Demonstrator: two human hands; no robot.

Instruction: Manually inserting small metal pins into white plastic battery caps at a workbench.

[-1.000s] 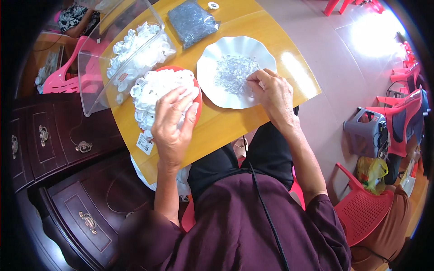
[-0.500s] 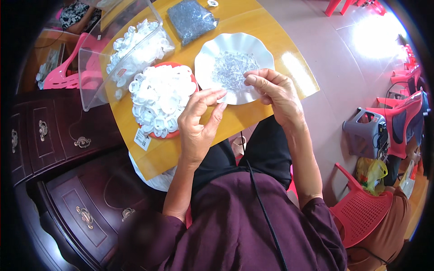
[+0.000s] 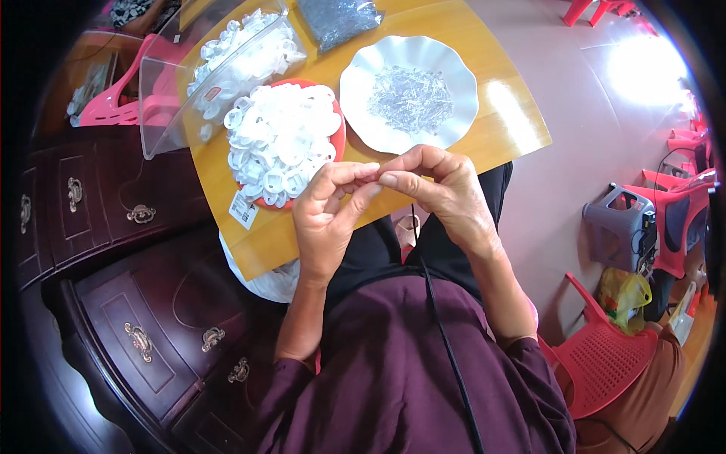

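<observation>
Right hand (image 3: 456, 203) had come off white plate (image 3: 465, 79), met left hand (image 3: 324, 218) just nearside of plate; suggested two-handed fingertip work. Thumb and index drawn close in each grip; couldn't tell if anything held. Clear slivers (image 3: 411, 100) lay in plate. White parts (image 3: 280, 144) heaped left of plate on red dish (image 3: 339, 140); grey bag (image 3: 338, 21) beyond plate on bench (image 3: 495, 41).

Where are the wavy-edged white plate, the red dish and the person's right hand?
Wavy-edged white plate (image 3: 358, 91), head view: bare surface near its left rim.
Red dish (image 3: 339, 142), head view: right rim, beside the white pieces.
Right hand (image 3: 454, 198), head view: middle of its back.
</observation>
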